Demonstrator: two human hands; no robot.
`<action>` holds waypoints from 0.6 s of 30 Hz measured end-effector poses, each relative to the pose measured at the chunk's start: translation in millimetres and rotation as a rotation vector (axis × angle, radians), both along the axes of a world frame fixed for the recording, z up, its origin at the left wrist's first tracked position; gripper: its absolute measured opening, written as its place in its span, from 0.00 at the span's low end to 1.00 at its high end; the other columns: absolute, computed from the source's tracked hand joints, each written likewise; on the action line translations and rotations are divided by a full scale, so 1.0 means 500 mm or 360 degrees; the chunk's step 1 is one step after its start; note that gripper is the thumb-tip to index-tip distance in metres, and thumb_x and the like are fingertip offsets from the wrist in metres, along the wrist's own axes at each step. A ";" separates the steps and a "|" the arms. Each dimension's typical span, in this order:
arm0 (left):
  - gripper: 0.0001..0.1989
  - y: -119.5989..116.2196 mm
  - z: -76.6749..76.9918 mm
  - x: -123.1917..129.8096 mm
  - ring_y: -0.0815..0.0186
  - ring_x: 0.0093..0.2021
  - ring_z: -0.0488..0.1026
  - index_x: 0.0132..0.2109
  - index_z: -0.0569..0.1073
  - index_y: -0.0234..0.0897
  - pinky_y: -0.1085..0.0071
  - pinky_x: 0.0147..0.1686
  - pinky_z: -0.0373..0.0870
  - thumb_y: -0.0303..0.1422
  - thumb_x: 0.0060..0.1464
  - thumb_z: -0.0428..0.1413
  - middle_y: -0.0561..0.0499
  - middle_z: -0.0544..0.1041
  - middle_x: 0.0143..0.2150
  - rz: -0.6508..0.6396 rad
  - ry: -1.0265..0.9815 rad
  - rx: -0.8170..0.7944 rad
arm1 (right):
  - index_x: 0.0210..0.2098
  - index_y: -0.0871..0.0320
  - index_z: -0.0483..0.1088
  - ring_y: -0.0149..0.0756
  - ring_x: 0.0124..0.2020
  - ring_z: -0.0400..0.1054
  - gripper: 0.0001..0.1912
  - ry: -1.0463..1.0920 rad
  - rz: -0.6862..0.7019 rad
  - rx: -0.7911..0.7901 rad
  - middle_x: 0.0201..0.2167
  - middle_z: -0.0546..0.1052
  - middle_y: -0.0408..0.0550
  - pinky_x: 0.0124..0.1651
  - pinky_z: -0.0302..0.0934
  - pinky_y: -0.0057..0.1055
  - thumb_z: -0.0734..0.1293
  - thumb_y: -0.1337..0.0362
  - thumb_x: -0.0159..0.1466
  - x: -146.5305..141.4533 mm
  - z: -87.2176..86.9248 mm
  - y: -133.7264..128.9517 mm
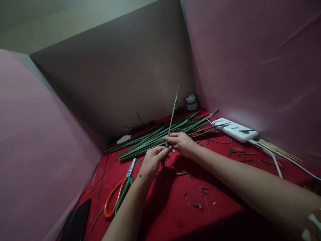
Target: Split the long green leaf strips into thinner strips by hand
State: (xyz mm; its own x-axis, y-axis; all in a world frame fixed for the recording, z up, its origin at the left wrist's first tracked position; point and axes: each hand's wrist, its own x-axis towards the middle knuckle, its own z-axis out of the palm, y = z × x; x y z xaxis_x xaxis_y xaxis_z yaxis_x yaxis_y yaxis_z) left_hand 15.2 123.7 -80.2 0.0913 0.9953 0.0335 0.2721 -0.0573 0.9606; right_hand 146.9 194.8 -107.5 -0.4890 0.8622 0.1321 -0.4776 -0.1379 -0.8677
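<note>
Both hands, left point(154, 160) and right point(182, 144), pinched an upright green leaf strip point(172, 115) at centre. Leaf bundle point(160, 135) lay just beyond, toward 12 o'clock; scissors point(120, 190), at 7 o'clock from the hands, lay on red cloth point(175, 207).

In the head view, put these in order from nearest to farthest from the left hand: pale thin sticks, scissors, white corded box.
Measured from the left hand:
1. Scissors: just to its left, blades pointing away from the person.
2. White corded box: off to the right, beyond the right hand.
3. Pale thin sticks: farther right, past the box.
</note>
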 end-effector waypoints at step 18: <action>0.11 -0.019 -0.036 0.004 0.75 0.14 0.57 0.28 0.65 0.37 0.78 0.14 0.53 0.39 0.53 0.50 0.58 0.66 0.16 0.0245 0.0136 0.0107 | 0.32 0.66 0.72 0.28 0.18 0.67 0.12 0.0089 -0.0022 -0.0122 0.19 0.72 0.43 0.17 0.58 0.22 0.69 0.73 0.45 -0.001 -0.012 -0.021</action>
